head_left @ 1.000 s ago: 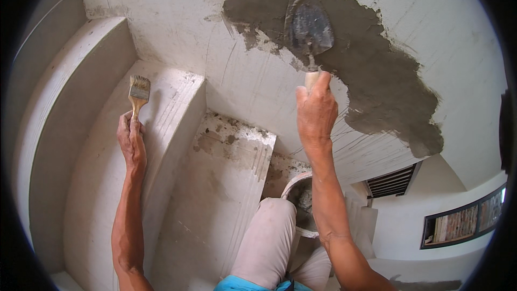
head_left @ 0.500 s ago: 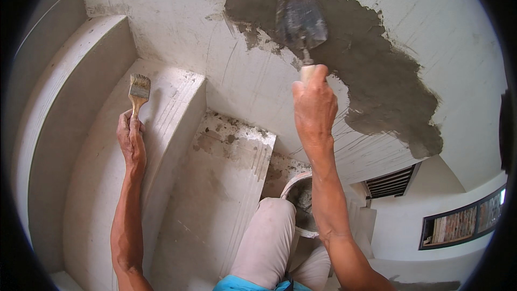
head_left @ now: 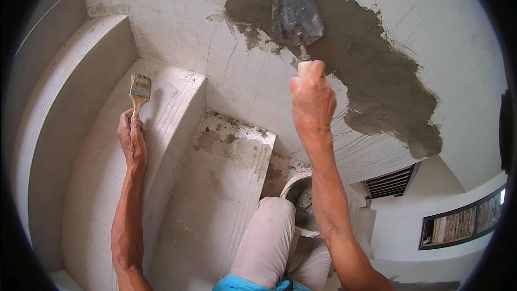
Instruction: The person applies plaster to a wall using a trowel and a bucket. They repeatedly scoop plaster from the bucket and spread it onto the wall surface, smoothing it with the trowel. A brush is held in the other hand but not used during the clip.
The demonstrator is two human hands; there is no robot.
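My right hand (head_left: 314, 105) is closed round the pale handle of a trowel (head_left: 298, 17). The trowel's dark, mortar-smeared blade lies against the upper left part of a wet grey mortar patch (head_left: 371, 70) on the white wall (head_left: 161, 0). The patch has ragged edges and runs down to the right. At the left, my left hand (head_left: 132, 137) grips the wooden handle of a paintbrush (head_left: 140, 90), bristles pointing up, above a stair step.
Curved pale stairs (head_left: 102, 183) rise to the left, their corners speckled with mortar near the wall. A bucket (head_left: 301, 199) with grey mortar stands between my knee and right forearm. At lower right are a dark vent grille (head_left: 392, 180) and a window opening (head_left: 463, 221).
The trowel and my right hand have shifted slightly up and left across the mortar patch. My left hand and the paintbrush have barely moved.
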